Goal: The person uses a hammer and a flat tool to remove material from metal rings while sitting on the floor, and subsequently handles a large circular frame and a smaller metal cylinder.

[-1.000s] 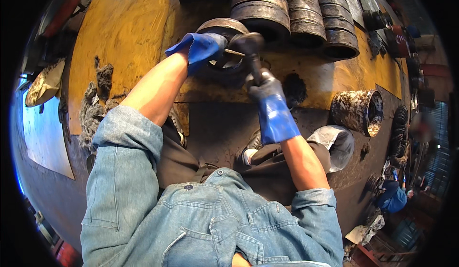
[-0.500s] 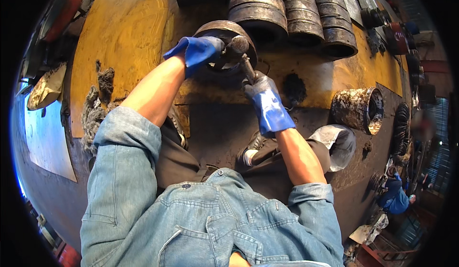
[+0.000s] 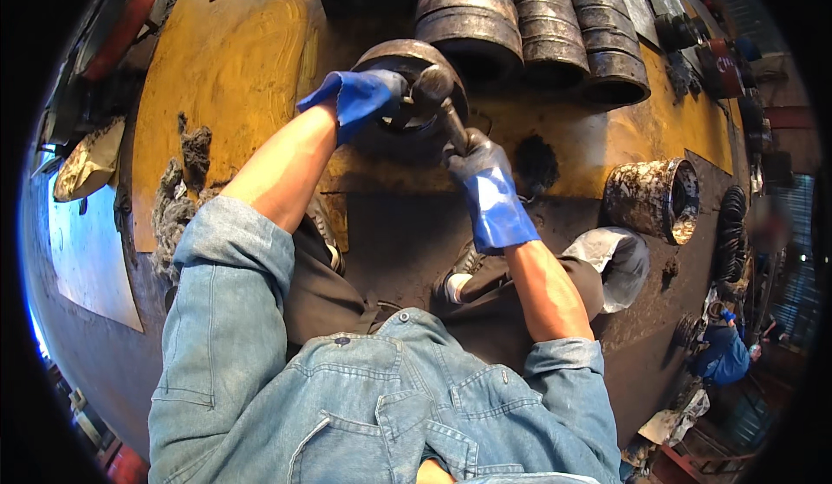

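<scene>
A thick round metal ring (image 3: 403,49) with a dark inside rests at the front of the yellow sheet. My left hand (image 3: 371,92), in a blue glove with grey fingers, is closed at the ring's left inner side; what it grips is hidden behind the fingers and the hammer head. Gloved the same way, my right hand (image 3: 485,181) is wrapped round the handle of a hammer (image 3: 432,84). The hammer's blunt steel head hangs over the ring's opening, close to my left fingers. Whether the head touches anything there, I cannot tell.
Several stacked metal rings (image 3: 468,18) lie in rows beyond my hands on the yellow sheet (image 3: 217,68). A stained can (image 3: 646,196) lies on its side at right. Fibre clumps (image 3: 173,211) sit at left, another dark clump (image 3: 536,165) near my right hand. A person (image 3: 724,354) crouches far right.
The hammer head has shifted slightly down and left, its handle now more in line with it. My right hand has moved a little rightward and nearer me. My left hand stays at the ring.
</scene>
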Available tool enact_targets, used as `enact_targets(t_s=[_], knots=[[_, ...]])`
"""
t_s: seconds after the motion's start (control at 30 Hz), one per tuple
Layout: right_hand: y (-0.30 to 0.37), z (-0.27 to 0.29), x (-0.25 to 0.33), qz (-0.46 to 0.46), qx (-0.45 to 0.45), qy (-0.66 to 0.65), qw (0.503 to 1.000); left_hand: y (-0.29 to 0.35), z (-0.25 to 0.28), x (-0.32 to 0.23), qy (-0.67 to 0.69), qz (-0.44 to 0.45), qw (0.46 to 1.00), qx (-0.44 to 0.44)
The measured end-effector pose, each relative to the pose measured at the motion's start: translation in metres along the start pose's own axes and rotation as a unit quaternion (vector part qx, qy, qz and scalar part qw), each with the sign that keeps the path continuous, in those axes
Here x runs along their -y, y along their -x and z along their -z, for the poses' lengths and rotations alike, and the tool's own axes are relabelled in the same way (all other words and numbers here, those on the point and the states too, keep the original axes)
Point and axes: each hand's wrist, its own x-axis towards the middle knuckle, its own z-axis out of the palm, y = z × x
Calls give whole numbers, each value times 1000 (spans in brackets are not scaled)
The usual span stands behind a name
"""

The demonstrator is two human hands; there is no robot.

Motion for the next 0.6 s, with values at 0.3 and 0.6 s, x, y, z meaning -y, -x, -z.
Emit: enact_targets(t_s=[0.3, 0.6], knots=[[10, 9, 23, -66, 12, 166, 984, 7, -20, 12, 118, 54, 991, 42], [-6, 35, 12, -23, -10, -98, 995, -5, -49, 49, 15, -31, 999, -17]])
